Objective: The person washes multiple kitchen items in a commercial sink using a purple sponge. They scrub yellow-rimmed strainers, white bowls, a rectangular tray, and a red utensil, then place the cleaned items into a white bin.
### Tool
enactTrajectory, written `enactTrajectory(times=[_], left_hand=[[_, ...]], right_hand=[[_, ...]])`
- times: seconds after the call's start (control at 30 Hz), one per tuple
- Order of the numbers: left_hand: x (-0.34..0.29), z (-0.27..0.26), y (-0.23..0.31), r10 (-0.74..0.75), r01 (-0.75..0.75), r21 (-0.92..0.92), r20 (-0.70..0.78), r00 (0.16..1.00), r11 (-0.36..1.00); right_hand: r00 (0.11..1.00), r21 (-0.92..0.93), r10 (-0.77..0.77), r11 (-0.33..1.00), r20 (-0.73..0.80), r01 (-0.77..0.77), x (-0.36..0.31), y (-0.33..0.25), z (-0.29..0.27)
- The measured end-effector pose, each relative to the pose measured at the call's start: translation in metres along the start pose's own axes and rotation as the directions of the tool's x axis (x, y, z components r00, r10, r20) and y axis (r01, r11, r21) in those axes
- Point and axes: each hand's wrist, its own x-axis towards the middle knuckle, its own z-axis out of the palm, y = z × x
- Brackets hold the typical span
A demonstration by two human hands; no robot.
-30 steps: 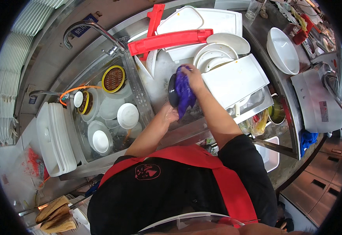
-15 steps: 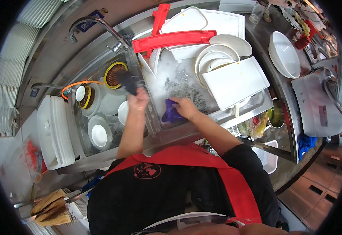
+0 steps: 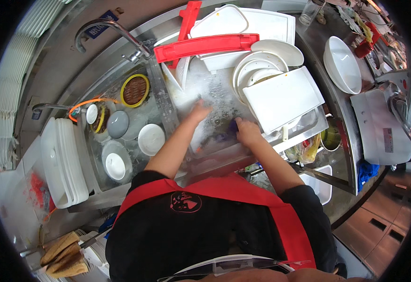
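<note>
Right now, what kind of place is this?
Likely a commercial kitchen's dishwashing station: a steel double sink with tap, stacked white plates, and both hands in soapy water, the right hand on a purple cloth.

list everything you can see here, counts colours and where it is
soapy sink: one, steel, centre, full of foamy water
rinse sink: one, steel, left of the soapy one
small dishes: about four, white and grey, in the rinse sink
round strainer: one, yellow rim, top of the rinse sink
tap: one, steel, behind the sinks
red trays: two, behind the soapy sink
white plates: a stack, right of the foam
square white dish: one, on that stack
white bowl: one, counter at right
purple cloth: one, in the suds
left hand: in the foam, grip unclear
right hand: closed on the purple cloth
</note>
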Motion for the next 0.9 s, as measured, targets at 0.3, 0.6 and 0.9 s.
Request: enactTrajectory(times=[0.3,0.6,0.9], left_hand=[[0.039,0.101,-0.038,-0.171,0.235,0.158,-0.339,0.925,0.959],[0.105,0.087,-0.069,-0.421,0.208,-0.499,-0.363,0.831,0.841],[0.049,0.034,-0.018,-0.075,0.156,0.401,-0.209,0.975,0.903]], right_hand=[[0.941,0.290,0.000,0.951,-0.339,0.105,-0.040,0.015,0.005],[0.933,0.321,-0.001,0.939,-0.360,0.125,-0.043,0.017,0.005],[0.932,0.295,0.012,0.950,-0.363,0.103,-0.043,0.015,0.005]])
